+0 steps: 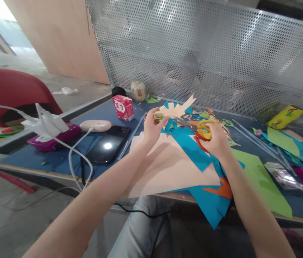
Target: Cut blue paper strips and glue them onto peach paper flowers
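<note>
My left hand (154, 121) is closed on a pale peach paper cutout (177, 109) with several pointed arms, one long arm stretching up to the right and ending in a notch. Scissors (203, 130) with yellow and red handles are in my right hand (218, 139), their blades pointing left at the cutout's lower edge. Whether the blades touch the paper I cannot tell. A bit of green shows at my left fingers, too small to name. Beneath both hands lie a large pale sheet (164, 168) and blue paper pieces (191, 147).
Paper scraps (205, 115) pile up behind my hands, before a perforated metal panel (207, 53). To the left are a phone (108, 145), a pink box (123, 107), a white charging device (95, 125) and a tissue pack (57, 138). Green paper (261, 182) lies right.
</note>
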Tool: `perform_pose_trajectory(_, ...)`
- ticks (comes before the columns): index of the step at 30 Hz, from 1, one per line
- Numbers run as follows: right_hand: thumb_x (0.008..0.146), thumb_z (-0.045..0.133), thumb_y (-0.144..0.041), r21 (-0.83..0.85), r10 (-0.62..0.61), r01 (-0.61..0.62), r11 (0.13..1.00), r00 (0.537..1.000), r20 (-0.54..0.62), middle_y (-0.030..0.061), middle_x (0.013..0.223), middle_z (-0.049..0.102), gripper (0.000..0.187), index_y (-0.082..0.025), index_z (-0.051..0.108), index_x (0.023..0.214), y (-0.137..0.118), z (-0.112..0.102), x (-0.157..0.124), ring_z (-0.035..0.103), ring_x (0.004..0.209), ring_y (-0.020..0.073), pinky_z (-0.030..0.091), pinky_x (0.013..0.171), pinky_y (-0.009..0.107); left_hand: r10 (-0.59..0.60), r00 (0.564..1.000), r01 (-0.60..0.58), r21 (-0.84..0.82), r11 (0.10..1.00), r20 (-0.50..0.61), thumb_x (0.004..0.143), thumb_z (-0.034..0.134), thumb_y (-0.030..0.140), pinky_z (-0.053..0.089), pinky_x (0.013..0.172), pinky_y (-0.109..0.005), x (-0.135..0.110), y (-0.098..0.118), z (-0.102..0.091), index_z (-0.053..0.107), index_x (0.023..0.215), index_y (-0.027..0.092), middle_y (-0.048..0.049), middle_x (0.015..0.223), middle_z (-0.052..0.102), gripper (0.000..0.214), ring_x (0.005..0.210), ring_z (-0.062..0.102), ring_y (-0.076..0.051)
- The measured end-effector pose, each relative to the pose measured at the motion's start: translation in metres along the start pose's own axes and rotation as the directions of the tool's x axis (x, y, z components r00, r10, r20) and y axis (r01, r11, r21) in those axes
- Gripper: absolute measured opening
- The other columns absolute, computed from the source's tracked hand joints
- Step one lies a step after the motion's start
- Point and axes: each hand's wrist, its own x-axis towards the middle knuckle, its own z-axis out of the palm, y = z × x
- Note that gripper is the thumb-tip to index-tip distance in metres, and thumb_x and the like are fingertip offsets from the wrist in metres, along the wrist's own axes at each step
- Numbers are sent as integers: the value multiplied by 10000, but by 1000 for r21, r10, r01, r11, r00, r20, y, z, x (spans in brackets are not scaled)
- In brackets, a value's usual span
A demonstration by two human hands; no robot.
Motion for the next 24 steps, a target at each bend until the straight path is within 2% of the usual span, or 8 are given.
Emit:
perform_pose_trajectory(5, 727, 556, -459, -31, -5, 4, 1000, 1000, -9, 152, 1020, 584, 444, -137, 517, 1031, -5, -1, 0, 516, 1017, 290, 422, 857, 396, -8, 999, 11, -76, 997, 42, 639, 696, 227, 479, 610, -213, -1, 5, 0, 526, 1057, 197, 20, 696, 571, 452, 659, 596, -108)
perform_pose_trajectory(13, 732, 550, -451, -38, -24, 24, 999, 1000, 10, 142, 1039, 576, 435, -160, 511, 1053, 1, 0, -1, 504, 1041, 287, 407, 885, 401, -37, 999, 38, -99, 994, 5, 648, 703, 269, 509, 658, -244, 2, 2, 0, 498, 1110, 203, -12, 756, 636, 510, 713, 635, -138)
perform_pose_trajectory(24, 736, 539, -473, -58, -19, 19, 998, 1000, 11, 141, 1012, 577, 467, -150, 518, 1073, 0, 2, -2, 518, 1013, 281, 415, 880, 386, -102, 994, 96, -158, 983, -26, 634, 695, 246, 479, 542, -207, 4, 0, 0, 514, 1088, 192, 23, 660, 628, 492, 563, 589, -83)
